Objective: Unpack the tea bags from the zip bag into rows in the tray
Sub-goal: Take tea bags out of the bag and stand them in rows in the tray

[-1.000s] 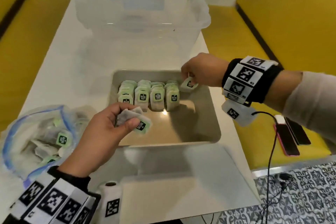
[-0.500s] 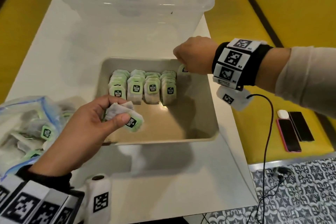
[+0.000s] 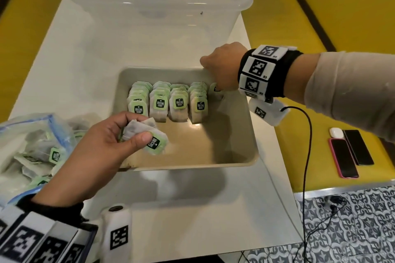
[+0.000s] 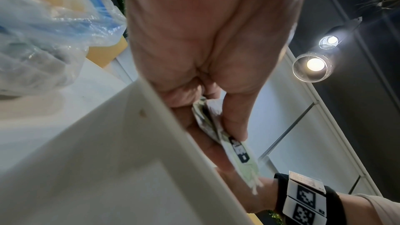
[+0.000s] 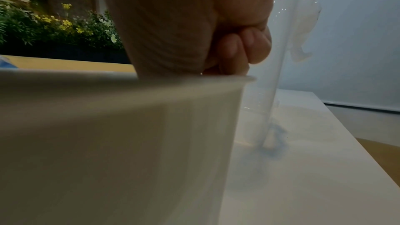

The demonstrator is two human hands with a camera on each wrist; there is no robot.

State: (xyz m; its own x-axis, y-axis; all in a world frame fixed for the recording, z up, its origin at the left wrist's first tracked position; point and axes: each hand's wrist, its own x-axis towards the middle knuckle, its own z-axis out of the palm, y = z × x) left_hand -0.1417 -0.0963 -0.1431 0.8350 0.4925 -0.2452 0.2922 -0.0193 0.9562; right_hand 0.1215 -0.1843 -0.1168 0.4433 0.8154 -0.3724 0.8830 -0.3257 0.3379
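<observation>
A beige tray [image 3: 192, 166] sits mid-table with four rows of green-tagged tea bags [image 3: 168, 100] standing at its back. My right hand [image 3: 220, 70] hovers over the tray's back right corner with its fingers curled. A single tea bag [image 3: 214, 88] peeks out beneath it, right of the last row. The right wrist view shows only curled fingers [image 5: 233, 54] above the tray wall [image 5: 108, 126]. My left hand [image 3: 136, 129] pinches a few tea bags [image 3: 154, 141] over the tray's front left, also visible as tea bags [image 4: 238, 150] in the left wrist view. The open zip bag [image 3: 32, 145] lies left, holding several more.
A large clear plastic box [image 3: 158, 6] stands just behind the tray. Yellow benches flank the white table; two phones [image 3: 350, 151] and a small white case lie on the right one. A black cable [image 3: 307, 145] hangs from my right wrist past the table's right edge.
My right hand carried its tea bag back and down to the tray's back right corner, beside the fourth row. My left hand kept its bags over the tray's front left.
</observation>
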